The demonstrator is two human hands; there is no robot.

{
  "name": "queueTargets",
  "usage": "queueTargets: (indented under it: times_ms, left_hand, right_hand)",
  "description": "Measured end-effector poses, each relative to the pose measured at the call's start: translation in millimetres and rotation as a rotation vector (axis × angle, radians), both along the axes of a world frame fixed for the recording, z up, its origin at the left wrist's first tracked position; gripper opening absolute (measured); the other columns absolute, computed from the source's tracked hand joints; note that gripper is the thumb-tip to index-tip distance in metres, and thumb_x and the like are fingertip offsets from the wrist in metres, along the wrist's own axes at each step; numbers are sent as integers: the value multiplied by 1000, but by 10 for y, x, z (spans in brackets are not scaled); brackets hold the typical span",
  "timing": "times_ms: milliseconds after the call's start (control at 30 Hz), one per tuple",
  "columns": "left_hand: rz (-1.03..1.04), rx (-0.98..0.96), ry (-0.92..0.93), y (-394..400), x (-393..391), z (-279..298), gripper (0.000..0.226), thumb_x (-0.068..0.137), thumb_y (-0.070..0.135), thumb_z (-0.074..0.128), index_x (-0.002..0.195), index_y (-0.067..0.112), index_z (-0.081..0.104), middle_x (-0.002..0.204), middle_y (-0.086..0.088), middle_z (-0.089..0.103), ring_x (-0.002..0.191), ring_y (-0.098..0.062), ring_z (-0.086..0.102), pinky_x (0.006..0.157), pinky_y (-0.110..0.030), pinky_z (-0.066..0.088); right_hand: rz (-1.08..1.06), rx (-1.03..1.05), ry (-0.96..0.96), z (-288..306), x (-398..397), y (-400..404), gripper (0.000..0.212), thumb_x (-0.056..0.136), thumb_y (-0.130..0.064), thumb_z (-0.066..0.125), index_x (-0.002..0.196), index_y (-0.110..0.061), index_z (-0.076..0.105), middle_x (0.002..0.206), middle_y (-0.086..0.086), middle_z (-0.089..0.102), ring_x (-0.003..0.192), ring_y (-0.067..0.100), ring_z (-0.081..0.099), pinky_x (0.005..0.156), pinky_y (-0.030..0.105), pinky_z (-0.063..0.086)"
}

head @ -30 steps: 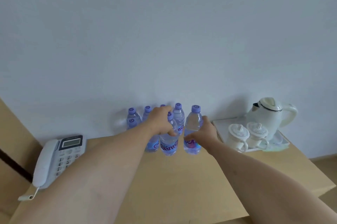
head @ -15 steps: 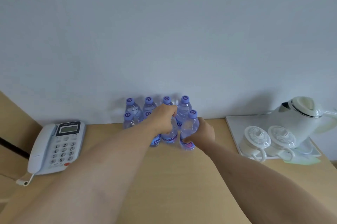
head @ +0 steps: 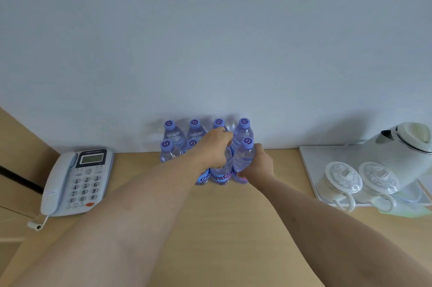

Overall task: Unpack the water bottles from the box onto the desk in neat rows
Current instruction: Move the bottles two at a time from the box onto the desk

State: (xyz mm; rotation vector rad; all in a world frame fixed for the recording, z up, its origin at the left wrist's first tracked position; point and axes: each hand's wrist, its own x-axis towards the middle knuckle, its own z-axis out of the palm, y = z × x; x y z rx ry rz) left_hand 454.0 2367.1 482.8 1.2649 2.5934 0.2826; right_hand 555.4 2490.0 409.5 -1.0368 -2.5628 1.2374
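Several clear water bottles with purple caps stand in two rows against the wall on the wooden desk (head: 233, 228). The back row (head: 194, 131) touches the wall. My left hand (head: 214, 147) is closed over the top of a front-row bottle (head: 221, 173), hiding its cap. My right hand (head: 258, 165) grips the side of the rightmost front bottle (head: 243, 159), whose cap shows. Both held bottles stand upright on the desk, side by side. The box is not in view.
A grey desk telephone (head: 74, 181) sits at the left. At the right, a white tray (head: 308, 170) carries a white kettle (head: 397, 148) and two lidded cups (head: 343, 177). A wooden panel rises at the far left edge.
Both hands have pushed their bottles back toward the wall, closing up against the back row. The camera has tilted down and moved closer to the desk.
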Motion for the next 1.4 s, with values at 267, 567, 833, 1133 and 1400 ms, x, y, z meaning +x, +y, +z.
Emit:
queueTargets:
  times_ms: [267,567,833,1133,1400]
  left_hand:
    - [-30,12,87,-113,109,48,49,73,-2,61,119,11,52,112,-8,46,100,-25,45,74,-43,51]
    - [-9,138,100,-266,317,529,49,74,22,68,120,17,53,118,-6,48,112,-27,46,81,-35,45]
    - [-155,216,96,-320,863,844,69,72,28,75,135,21,47,127,-5,47,119,-26,43,93,-38,46]
    - [-448,161,108,-117,1949,907,74,73,55,69,139,32,43,140,0,42,131,-24,34,99,-42,41]
    - [-669,119,98,332,3112,900,83,72,57,68,145,34,34,155,2,26,144,-22,18,110,-45,32]
  right_hand:
    - [35,69,-80,110,122,-33,87,58,-21,86,128,-15,35,99,3,57,91,25,56,65,31,43]
    - [-16,211,-69,776,498,-90,106,60,-38,85,147,-24,25,129,8,45,112,27,53,84,36,48]
    - [-108,399,-95,1206,1232,-365,107,59,-44,86,145,-29,26,135,5,40,124,29,39,93,40,42]
    - [-347,481,-270,1367,2628,-558,115,54,-54,86,147,-34,23,145,3,34,130,29,35,99,44,42]
    - [-583,436,-387,1389,3922,-652,118,53,-59,85,148,-34,20,146,3,34,132,30,34,101,46,39]
